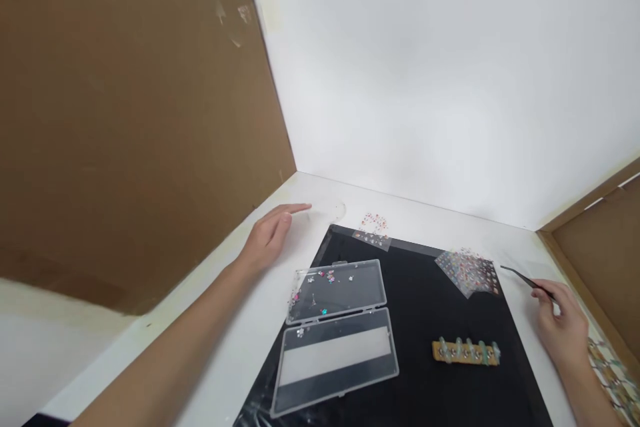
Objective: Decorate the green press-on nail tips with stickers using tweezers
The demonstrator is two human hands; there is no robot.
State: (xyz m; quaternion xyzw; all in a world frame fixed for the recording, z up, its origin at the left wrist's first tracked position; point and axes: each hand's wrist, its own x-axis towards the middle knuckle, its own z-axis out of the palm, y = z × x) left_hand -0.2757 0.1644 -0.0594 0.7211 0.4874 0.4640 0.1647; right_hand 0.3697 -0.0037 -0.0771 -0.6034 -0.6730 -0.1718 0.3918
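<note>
My left hand point(270, 238) is over the white table at the back left, fingers stretched out and holding nothing. Near its fingertips a faint clear round piece point(341, 209) lies on the table. Dark bent-tip tweezers point(521, 275) are gripped in my right hand point(561, 320), off the right edge of the black mat point(415, 320). To their left lie overlapping clear sticker sheets point(467, 271) with small colored designs. On the mat's right part sits a wooden strip point(465, 353) bearing several pale green nail tips. An open clear plastic case point(337, 383) holds small shiny gems point(324, 311).
Another small sticker sheet point(373, 231) overlaps the mat's back edge. A brown board point(125, 113) stands along the left, and a white wall point(425, 80) rises behind. At the lower right edge is a patterned item point(613, 377) beside a wooden frame point(585, 203).
</note>
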